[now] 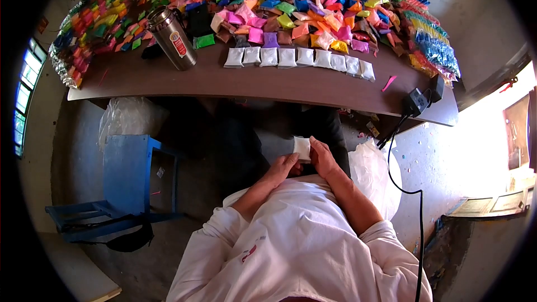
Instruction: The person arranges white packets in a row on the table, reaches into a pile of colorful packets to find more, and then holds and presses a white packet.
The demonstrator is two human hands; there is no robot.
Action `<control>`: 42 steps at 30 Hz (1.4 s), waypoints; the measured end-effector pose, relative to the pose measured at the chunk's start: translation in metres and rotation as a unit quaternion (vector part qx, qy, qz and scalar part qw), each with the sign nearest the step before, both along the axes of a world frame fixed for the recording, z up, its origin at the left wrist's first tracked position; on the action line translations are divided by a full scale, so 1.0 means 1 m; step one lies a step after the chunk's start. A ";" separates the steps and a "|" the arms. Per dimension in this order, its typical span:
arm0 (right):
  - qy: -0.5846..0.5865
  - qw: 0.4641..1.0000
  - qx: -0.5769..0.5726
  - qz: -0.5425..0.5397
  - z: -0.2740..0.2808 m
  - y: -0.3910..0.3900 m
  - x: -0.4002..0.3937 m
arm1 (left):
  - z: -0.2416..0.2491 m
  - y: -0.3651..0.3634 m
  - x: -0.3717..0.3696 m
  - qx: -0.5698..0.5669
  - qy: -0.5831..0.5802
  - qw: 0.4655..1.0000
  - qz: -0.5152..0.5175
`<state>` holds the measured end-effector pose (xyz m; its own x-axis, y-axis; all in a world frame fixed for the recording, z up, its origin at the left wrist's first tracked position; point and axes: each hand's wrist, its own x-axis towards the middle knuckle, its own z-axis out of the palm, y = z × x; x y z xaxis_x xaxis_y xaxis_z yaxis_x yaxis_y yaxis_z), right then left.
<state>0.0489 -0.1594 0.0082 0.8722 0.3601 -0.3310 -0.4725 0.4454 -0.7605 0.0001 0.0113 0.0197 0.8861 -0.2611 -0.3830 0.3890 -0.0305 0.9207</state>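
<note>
Over my lap, a small white packet (302, 147) is held between both hands. My left hand (284, 168) grips its lower left side with the thumb on top. On the other side, my right hand (321, 156) closes around the packet's right edge; some fingers are hidden beneath. Beyond my hands, a row of similar white packets (286, 57) lies along the near part of the brown table (235, 84). Behind that row spreads a large heap of small packets (313, 11) in many colours.
A steel flask (172, 39) stands left on the table. At the right edge, a black power adapter (415, 102) trails a cable (420, 218) down beside me. A blue stool (127, 168) is at left; a white plastic bag (370, 176) is at right. A pink strip (389, 83) lies near the adapter.
</note>
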 end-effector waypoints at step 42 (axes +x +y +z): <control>-0.363 0.682 -0.444 -0.454 0.133 -0.107 0.104 | -0.025 0.004 0.001 -0.132 0.072 0.988 0.040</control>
<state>0.1531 -0.2660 0.1409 0.6523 -0.4984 0.5711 0.3358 -0.4855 -0.8072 0.0009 0.0156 -0.0051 0.8492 -0.2996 -0.4348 0.5080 0.2394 0.8274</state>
